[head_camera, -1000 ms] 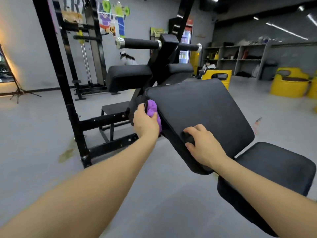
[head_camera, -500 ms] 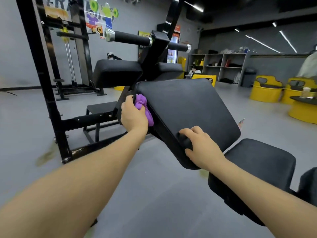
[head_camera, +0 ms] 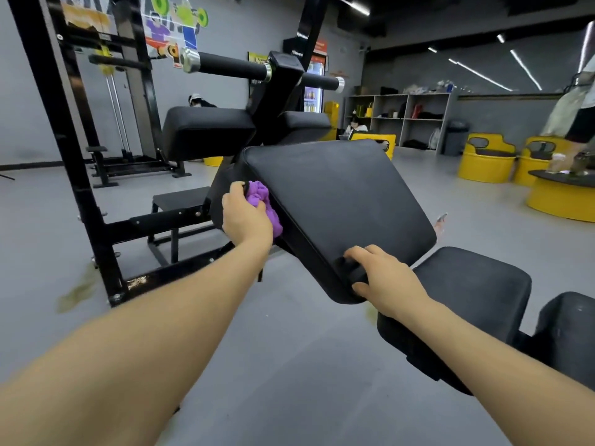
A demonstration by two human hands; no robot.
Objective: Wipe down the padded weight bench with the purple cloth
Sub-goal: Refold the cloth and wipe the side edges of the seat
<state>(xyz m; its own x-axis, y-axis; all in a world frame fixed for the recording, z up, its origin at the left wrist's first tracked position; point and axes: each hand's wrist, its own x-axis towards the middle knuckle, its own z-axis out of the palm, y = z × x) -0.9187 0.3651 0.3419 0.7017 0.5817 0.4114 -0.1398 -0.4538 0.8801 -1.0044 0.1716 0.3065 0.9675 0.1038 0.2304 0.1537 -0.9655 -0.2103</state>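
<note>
— Where's the purple cloth [head_camera: 262,204] just now?

— Centre-left of the frame, bunched in the left hand [head_camera: 246,220]. The grip is curled round it, fingers pinching the wad against the left side edge of the slanted back pad [head_camera: 338,201], near the pad's upper corner.

— And the other hand?

— The right hand [head_camera: 386,281] sits at the lower corner of that same pad, lower centre of the frame, fingers hooked over the edge and pressed into the padding. It holds no cloth; I'd say it's steadying the pad.

— So which way does the work lie from the cloth?

— The pad's long axis runs from upper left, by the padded rollers [head_camera: 206,133], down to lower right towards the seat pad [head_camera: 476,284]. The cloth is at the upper end of the near edge, so the unwiped stretch, as I judge it, lies down along that edge towards the right hand, and rightward across the broad top face. The left hand is plainly the nearer one for either stroke.

— Anything in the way?

— Only the right hand itself, if the stroke follows the edge all the way down. The black frame [head_camera: 80,175] stands well apart at the left.
</note>
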